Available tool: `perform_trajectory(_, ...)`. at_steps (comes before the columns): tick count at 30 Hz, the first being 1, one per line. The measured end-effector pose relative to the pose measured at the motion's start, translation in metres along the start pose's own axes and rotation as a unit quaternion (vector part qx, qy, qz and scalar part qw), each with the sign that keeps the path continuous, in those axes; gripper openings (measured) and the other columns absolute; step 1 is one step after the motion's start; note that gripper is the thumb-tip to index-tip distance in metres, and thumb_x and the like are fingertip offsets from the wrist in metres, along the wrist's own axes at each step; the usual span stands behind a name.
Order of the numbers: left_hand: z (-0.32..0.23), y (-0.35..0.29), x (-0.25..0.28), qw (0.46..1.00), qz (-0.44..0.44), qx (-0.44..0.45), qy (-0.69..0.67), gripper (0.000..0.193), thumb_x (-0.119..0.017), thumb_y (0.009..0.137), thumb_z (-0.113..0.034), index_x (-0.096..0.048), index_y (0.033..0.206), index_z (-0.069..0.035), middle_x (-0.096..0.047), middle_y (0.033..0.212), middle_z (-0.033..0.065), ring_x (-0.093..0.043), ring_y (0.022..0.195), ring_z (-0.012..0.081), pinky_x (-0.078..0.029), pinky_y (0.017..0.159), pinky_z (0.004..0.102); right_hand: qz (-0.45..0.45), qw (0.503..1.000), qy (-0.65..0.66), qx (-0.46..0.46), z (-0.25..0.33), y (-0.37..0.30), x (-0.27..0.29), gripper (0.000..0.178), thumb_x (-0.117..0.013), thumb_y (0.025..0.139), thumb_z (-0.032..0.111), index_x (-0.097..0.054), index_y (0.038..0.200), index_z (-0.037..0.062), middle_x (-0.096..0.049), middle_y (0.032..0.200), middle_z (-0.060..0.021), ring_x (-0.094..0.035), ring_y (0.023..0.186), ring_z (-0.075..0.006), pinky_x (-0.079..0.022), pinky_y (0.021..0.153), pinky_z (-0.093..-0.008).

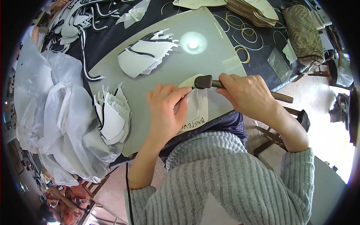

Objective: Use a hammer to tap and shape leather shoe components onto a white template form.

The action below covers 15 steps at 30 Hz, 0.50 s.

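Observation:
My right hand (249, 92) is wrapped round the wooden handle (282, 97) of a hammer. Its dark head (203, 81) rests on or just over the top of a cream card template (203, 108) with handwriting along its lower edge. Just left of the hammer head, my left hand (167, 108) pinches a thin dark strip (183, 98) between thumb and forefinger. A white cut piece (195, 107) lies on the template under that strip, partly hidden by my fingers. Beyond and to the left are two stacks of white pieces with black trim, one farther off (144, 56) and one nearer (113, 120).
A grey-green board (217, 48) covers much of the dark table. Clear plastic bags (63, 108) bulge at the left, below a pile of trimmed pieces (73, 26). Rubber bands (245, 32), stacked card templates (255, 11) and a patterned roll (303, 33) lie far right. Other people sit nearby.

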<state>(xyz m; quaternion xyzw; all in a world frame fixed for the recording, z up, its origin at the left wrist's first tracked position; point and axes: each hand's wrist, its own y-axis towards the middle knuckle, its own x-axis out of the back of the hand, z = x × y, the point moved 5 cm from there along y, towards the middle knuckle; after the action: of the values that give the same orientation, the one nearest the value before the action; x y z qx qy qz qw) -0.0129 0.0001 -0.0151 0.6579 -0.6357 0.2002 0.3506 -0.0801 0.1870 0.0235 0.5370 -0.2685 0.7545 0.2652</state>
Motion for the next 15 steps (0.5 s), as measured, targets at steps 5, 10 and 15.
perform_trajectory(5,-0.003,-0.006,-0.002,0.994,-0.038,-0.095,0.040,0.025,-0.069,0.077,-0.004,-0.073,0.100,-0.013,-0.060,0.089,0.0004,-0.055,0.086,0.0214,-0.035,0.082,0.0395,-0.002,1.000,0.008,0.001,0.001,0.002,0.002,0.024,-0.063,0.095,0.026,-0.051,0.093,0.0053,-0.060,0.072,-0.0099,-0.063,0.063,-0.0314,-0.046,0.052,-0.0421)
perform_trajectory(10,-0.002,-0.006,-0.002,0.994,-0.044,-0.090,0.032,0.026,-0.069,0.077,-0.005,-0.072,0.102,-0.013,-0.059,0.089,0.0000,-0.055,0.087,0.0212,-0.034,0.083,0.0400,-0.045,0.998,-0.011,0.033,0.014,0.004,0.023,0.026,-0.060,0.096,0.030,-0.054,0.090,0.0061,-0.062,0.070,-0.0068,-0.066,0.061,-0.0269,-0.050,0.050,-0.0371)
perform_trajectory(15,0.000,-0.006,-0.001,0.995,-0.041,-0.086,0.030,0.025,-0.068,0.079,-0.006,-0.072,0.102,-0.013,-0.059,0.089,0.0004,-0.055,0.088,0.0216,-0.035,0.083,0.0400,0.021,0.999,-0.025,0.026,0.015,0.009,0.018,0.026,-0.063,0.095,0.027,-0.051,0.089,0.0045,-0.059,0.071,-0.0090,-0.063,0.060,-0.0304,-0.046,0.049,-0.0396)
